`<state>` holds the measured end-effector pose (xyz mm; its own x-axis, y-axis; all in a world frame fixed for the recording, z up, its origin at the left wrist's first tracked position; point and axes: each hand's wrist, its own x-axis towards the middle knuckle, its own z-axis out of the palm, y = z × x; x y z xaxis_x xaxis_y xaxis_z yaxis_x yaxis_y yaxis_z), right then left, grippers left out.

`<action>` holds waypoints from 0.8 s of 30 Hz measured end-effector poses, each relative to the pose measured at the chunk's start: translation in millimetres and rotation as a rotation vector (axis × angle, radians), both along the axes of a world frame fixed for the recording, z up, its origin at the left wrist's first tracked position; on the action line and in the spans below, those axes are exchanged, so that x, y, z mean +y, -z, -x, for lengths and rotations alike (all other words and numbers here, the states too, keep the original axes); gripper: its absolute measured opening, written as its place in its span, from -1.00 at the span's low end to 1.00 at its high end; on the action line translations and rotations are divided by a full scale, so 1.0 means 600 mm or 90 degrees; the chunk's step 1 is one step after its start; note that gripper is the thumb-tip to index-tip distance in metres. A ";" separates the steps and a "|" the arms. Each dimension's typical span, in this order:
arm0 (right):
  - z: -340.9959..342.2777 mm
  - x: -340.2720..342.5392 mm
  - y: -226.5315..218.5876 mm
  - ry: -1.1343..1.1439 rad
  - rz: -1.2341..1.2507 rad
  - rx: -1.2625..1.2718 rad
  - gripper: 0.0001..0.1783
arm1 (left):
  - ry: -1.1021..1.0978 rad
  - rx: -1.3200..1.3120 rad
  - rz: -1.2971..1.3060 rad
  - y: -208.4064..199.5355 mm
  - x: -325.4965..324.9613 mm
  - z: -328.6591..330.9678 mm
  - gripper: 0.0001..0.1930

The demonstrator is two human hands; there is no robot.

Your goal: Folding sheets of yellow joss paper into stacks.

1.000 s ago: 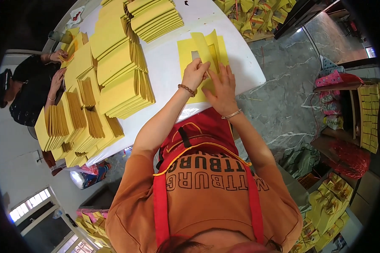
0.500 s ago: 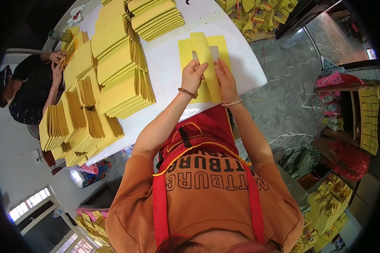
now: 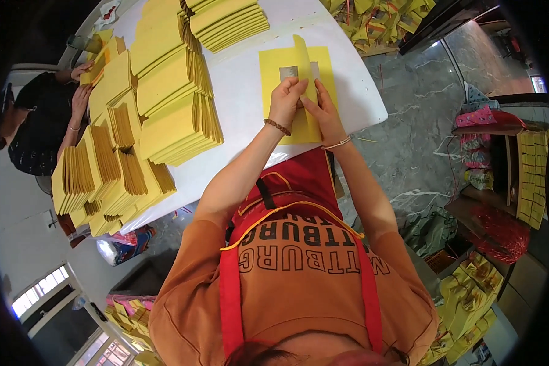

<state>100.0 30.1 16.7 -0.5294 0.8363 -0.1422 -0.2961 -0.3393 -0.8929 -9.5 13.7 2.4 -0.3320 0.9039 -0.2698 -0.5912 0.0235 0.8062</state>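
Observation:
A sheet of yellow paper (image 3: 306, 61) stands curled up lengthwise between my hands, over a flat yellow sheet (image 3: 273, 67) with a grey patch (image 3: 288, 72) in its middle. My left hand (image 3: 285, 104) is closed at the curled paper's left side, thumb and fingers pinching it. On the other side, my right hand (image 3: 327, 114) grips the same curl, its thumb reaching across toward the left hand. How many layers lie underneath cannot be told. Left of my hands, folded yellow paper stacks (image 3: 174, 131) stand in rows.
The white table (image 3: 238, 91) ends at a rounded right corner. Across it at the left, another person's hands (image 3: 82, 91) work on yellow paper. More yellow paper bundles (image 3: 378, 21) lie beyond the far edge. A shelf (image 3: 509, 158) with packages stands at the right.
The curled paper has narrowed and shifted right, showing more of the grey patch on its left. My right thumb has come across toward the left hand, and the hands are closer together.

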 end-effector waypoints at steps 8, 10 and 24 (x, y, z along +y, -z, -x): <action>-0.005 -0.002 0.015 -0.064 -0.087 -0.025 -0.04 | 0.057 0.053 0.008 0.001 0.000 0.006 -0.66; -0.004 -0.003 0.014 -0.077 -0.116 -0.039 0.00 | 0.074 0.051 0.010 -0.003 -0.003 0.009 -0.64; -0.005 -0.012 0.005 -0.084 -0.138 -0.038 0.17 | 0.143 0.073 -0.035 -0.001 -0.008 0.021 -0.59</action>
